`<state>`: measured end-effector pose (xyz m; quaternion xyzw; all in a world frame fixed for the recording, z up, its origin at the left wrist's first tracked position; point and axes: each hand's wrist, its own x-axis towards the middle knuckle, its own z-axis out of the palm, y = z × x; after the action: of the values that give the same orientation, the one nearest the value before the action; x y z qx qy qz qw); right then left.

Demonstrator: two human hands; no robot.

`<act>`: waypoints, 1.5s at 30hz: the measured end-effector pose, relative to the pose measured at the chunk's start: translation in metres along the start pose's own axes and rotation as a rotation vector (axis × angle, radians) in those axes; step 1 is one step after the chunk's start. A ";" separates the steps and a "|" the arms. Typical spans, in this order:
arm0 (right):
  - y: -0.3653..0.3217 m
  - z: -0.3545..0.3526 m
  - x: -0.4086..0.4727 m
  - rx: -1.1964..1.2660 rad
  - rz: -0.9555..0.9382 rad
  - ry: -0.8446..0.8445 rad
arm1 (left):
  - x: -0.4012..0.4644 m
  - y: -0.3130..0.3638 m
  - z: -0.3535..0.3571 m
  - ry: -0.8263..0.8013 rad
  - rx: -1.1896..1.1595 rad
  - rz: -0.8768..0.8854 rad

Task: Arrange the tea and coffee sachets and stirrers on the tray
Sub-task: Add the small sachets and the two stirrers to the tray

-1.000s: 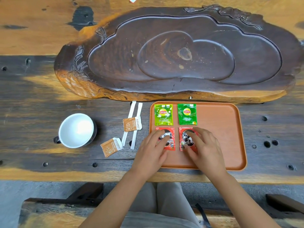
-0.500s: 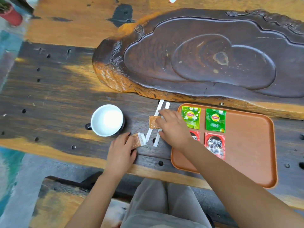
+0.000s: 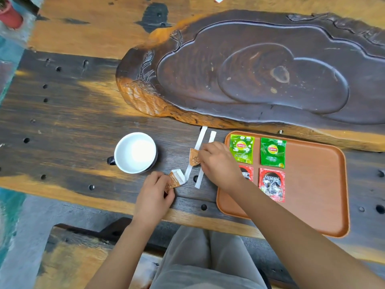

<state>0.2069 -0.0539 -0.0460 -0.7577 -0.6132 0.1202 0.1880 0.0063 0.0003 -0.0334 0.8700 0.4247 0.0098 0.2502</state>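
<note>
An orange tray (image 3: pixel 316 184) lies on the table at the right. It holds two green Lipton tea sachets (image 3: pixel 242 149) (image 3: pixel 273 152) in a row, with two red Nescafe sachets (image 3: pixel 271 184) (image 3: pixel 246 173) below; my right wrist partly hides the left red one. Left of the tray lie two white wrapped stirrers (image 3: pixel 198 143) (image 3: pixel 212 137). My right hand (image 3: pixel 218 163) pinches a small brown sachet (image 3: pixel 194 157) lying across the stirrers. My left hand (image 3: pixel 153 195) pinches another brown sachet (image 3: pixel 177 180) nearer the table's front edge.
A white cup (image 3: pixel 135 152) stands left of the stirrers. A large carved dark wooden tea board (image 3: pixel 260 69) fills the back of the table behind the tray. A red pot (image 3: pixel 10 15) sits at the far left corner. My knees are below the table's edge.
Both hands left the red sachets on the tray and moved left to the brown sachets beside the stirrers, each closing on one. The camera also swung left.
</note>
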 end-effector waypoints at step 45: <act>0.031 -0.026 -0.230 -0.014 0.347 0.024 | -0.047 0.103 0.072 -0.268 0.193 0.601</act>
<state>0.1946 -0.2867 -0.0471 -0.8550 -0.4716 0.1375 0.1664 0.0681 -0.1183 -0.0413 0.9695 0.1116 -0.0715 0.2063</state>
